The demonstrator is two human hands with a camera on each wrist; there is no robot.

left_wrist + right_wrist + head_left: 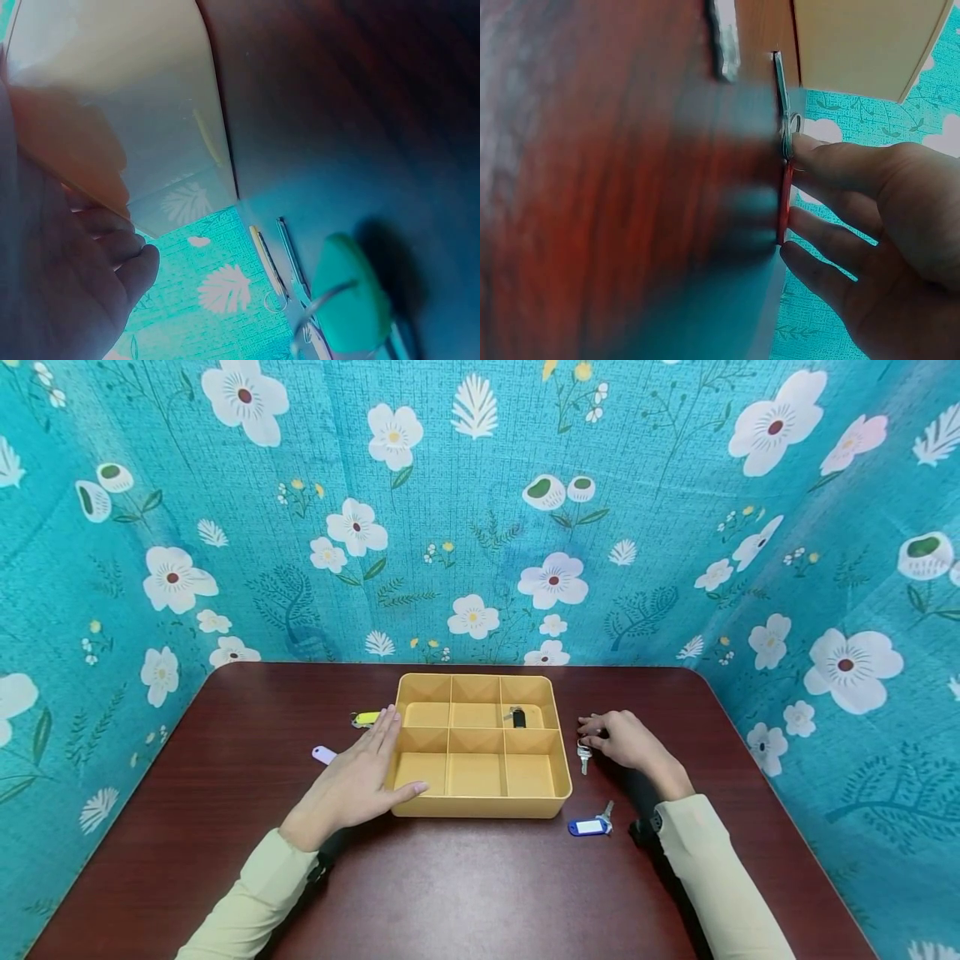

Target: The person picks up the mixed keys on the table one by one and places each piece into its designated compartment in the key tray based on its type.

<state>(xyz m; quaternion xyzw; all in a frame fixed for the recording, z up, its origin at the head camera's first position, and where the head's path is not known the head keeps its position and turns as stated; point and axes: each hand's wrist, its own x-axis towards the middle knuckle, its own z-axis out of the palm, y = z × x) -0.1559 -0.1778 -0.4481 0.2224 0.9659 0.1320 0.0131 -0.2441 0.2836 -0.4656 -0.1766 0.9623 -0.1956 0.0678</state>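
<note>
Contact, left and right

Left hand (351, 787): fingers extended, released, at the left side of the yellow tray (480, 807). Right hand (628, 745): fingers touch a red-tagged key (584, 752) right of the tray; whether gripping, cannot tell.

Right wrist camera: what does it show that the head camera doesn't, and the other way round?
Only the right wrist view shows the red tag by the right hand. Only the head view shows the left hand, the yellow tag, the purple tag, the blue tag, and the black tag inside the box. Both show the right hand, silver key, box, table and flowery curtain.
</note>
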